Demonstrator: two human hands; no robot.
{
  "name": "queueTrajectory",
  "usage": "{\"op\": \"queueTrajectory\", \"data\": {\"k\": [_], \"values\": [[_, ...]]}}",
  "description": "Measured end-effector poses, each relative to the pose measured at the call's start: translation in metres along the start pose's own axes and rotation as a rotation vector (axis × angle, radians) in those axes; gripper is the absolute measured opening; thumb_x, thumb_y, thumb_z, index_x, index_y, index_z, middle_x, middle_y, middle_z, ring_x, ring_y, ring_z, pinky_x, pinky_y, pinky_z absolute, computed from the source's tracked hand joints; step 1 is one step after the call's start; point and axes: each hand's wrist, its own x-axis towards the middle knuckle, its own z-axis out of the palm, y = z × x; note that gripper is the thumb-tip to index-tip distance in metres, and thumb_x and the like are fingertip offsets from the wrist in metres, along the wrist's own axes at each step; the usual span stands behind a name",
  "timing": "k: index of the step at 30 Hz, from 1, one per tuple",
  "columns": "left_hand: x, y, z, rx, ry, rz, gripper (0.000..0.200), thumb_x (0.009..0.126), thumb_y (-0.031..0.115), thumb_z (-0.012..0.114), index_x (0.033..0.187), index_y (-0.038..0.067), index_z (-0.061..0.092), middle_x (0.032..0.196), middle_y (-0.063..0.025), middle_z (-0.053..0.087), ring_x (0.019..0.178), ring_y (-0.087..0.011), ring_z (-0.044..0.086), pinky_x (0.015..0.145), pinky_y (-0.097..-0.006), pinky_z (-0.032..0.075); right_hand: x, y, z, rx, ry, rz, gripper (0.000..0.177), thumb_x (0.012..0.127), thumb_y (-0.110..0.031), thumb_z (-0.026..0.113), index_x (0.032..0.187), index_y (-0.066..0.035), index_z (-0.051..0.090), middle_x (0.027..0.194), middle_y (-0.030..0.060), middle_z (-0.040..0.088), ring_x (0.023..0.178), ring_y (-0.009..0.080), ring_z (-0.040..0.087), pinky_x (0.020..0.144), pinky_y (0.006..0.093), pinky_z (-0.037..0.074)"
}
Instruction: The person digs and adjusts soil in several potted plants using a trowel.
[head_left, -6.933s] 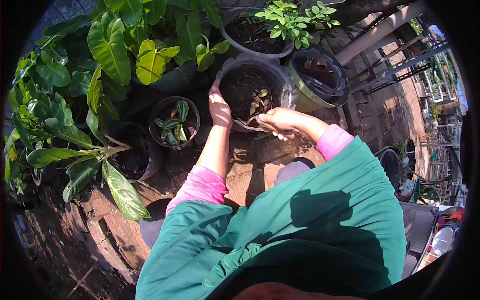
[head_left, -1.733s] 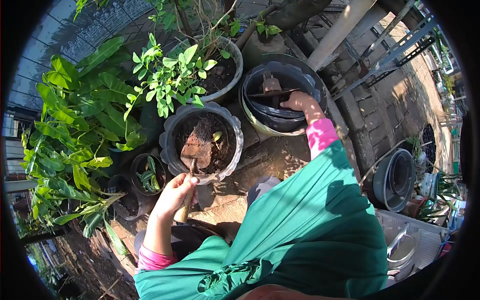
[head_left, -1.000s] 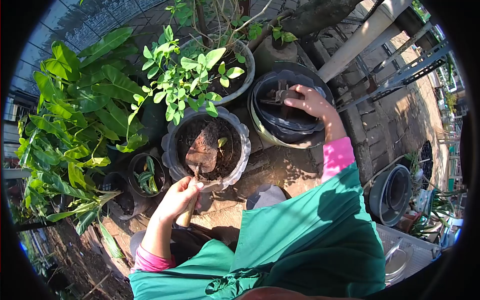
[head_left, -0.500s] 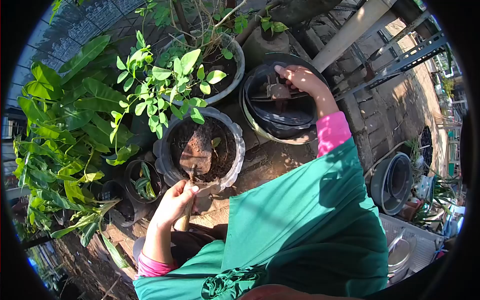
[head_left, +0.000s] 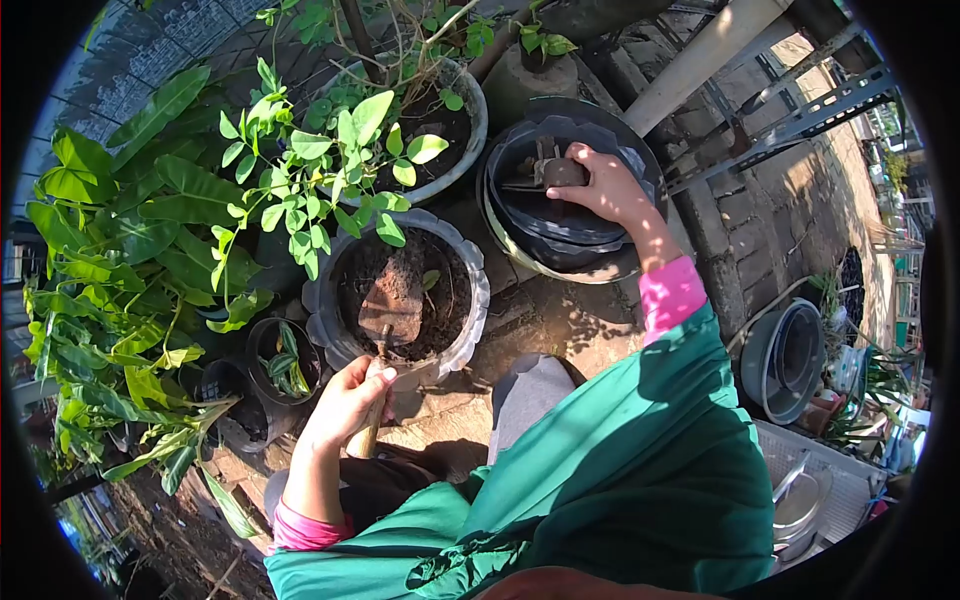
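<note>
My left hand (head_left: 345, 405) is closed around the wooden handle of a trowel (head_left: 391, 308). The trowel's rusty blade rests on dark soil inside a grey pot (head_left: 322, 285) with a scalloped rim, beside a small leafy sprout (head_left: 431, 279). To the right stands a stack of black plastic pots (head_left: 510, 225), with pieces of what looks like wood lying in the top one. There my right hand (head_left: 608, 187) has its thumb and fingers around a rounded brown lump (head_left: 566, 174), whose kind I cannot make out. The fingertips are partly hidden.
Large-leaved plants (head_left: 170, 225) crowd the left side, next to a small black pot (head_left: 283, 362) with a plant. Behind is a big pot (head_left: 475, 110) holding a leafy shrub. A metal frame (head_left: 790, 128), a grey tub (head_left: 785, 360) and a pale crate (head_left: 830, 470) stand right.
My right hand has come down from the top pot's far side onto the brown lump and closed round it. My left hand and the trowel have barely moved. A grey-clad knee now shows.
</note>
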Motion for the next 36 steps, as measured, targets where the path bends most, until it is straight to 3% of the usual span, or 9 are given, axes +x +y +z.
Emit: {"op": "queueTrajectory", "data": {"k": [4,10,16,19,21,22,24,27,36], "values": [[-0.004,0.004,0.0,-0.003,-0.002,0.005,0.023,0.091,0.023,0.063,0.087,0.005,0.048,0.072,-0.0023,0.054,0.06,-0.0121,0.056,0.057,-0.0266,0.048,-0.002,0.01,-0.01,0.105,0.032,0.038,0.048,0.069,-0.027,0.083,0.099,-0.001,0.055,0.078,0.0072,0.058,0.071,0.0138,0.053,0.067,0.0306,0.044],[-0.004,0.003,-0.001,0.01,0.004,0.008,0.024,0.09,0.024,0.063,0.087,0.004,0.049,0.071,-0.0026,0.054,0.06,-0.0119,0.055,0.057,-0.0263,0.048,-0.003,0.042,-0.015,0.511,-0.079,0.139,0.037,0.074,0.003,0.076,0.104,-0.002,0.055,0.099,-0.0026,0.059,0.094,0.0067,0.056,0.088,0.0235,0.045],[-0.003,0.005,0.002,0.025,0.002,0.002,0.024,0.09,0.024,0.063,0.088,0.004,0.05,0.071,-0.0025,0.053,0.061,-0.0114,0.055,0.057,-0.0261,0.048,-0.007,0.036,-0.014,0.569,-0.076,0.148,0.036,0.073,-0.002,0.078,0.099,-0.004,0.054,0.098,-0.0017,0.059,0.092,0.0066,0.055,0.085,0.0241,0.045],[-0.001,0.006,0.004,0.059,0.0,0.006,0.024,0.09,0.025,0.063,0.087,0.004,0.05,0.071,-0.0023,0.053,0.061,-0.0111,0.055,0.057,-0.026,0.048,0.0,0.033,-0.025,0.347,-0.146,0.094,0.029,0.081,-0.017,0.074,0.098,-0.006,0.054,0.095,-0.0025,0.058,0.088,0.006,0.053,0.081,0.0229,0.044],[-0.001,0.007,0.006,0.094,0.007,0.011,0.024,0.09,0.025,0.062,0.087,0.005,0.049,0.07,-0.0022,0.053,0.061,-0.0111,0.055,0.057,-0.026,0.048,0.013,0.031,-0.035,0.33,-0.315,0.163,0.032,0.087,-0.037,0.066,0.095,-0.007,0.056,0.09,-0.0028,0.056,0.084,0.0059,0.052,0.078,0.0223,0.042],[-0.002,0.01,0.008,0.107,0.018,0.006,0.025,0.091,0.025,0.062,0.086,0.005,0.049,0.07,-0.0021,0.053,0.061,-0.0111,0.055,0.056,-0.026,0.048,0.011,-0.003,-0.043,0.433,-0.201,0.408,0.043,0.089,-0.051,0.057,0.088,-0.008,0.055,0.084,-0.0033,0.054,0.082,0.0079,0.052,0.074,0.0248,0.045],[-0.002,0.01,0.011,0.112,0.036,0.0,0.025,0.091,0.026,0.062,0.085,0.005,0.049,0.07,-0.0021,0.053,0.06,-0.0112,0.055,0.056,-0.0261,0.048,0.037,0.01,-0.046,0.506,-0.296,0.6,0.047,0.084,-0.056,0.061,0.092,-0.009,0.058,0.089,-0.0007,0.057,0.083,0.0111,0.054,0.069,0.0317,0.049],[0.0,0.006,0.01,0.093,0.008,0.014,0.026,0.09,0.026,0.063,0.085,0.005,0.049,0.069,-0.0025,0.053,0.059,-0.0116,0.055,0.055,-0.0261,0.047,0.075,0.031,-0.024,0.072,-0.46,0.656,0.052,0.075,-0.061,0.068,0.085,-0.01,0.063,0.078,0.0027,0.06,0.062,0.0148,0.056,0.057,0.0308,0.049],[-0.011,0.01,0.01,0.065,0.049,0.026,0.028,0.089,0.026,0.065,0.091,0.001,0.051,0.073,-0.0021,0.052,0.059,-0.0097,0.053,0.054,-0.0254,0.046,0.109,0.039,0.017,0.014,-0.601,0.66,0.055,0.064,-0.051,0.079,0.097,-0.01,0.066,0.086,0.0056,0.064,0.07,0.0198,0.062,0.065,0.0351,0.053]]}}
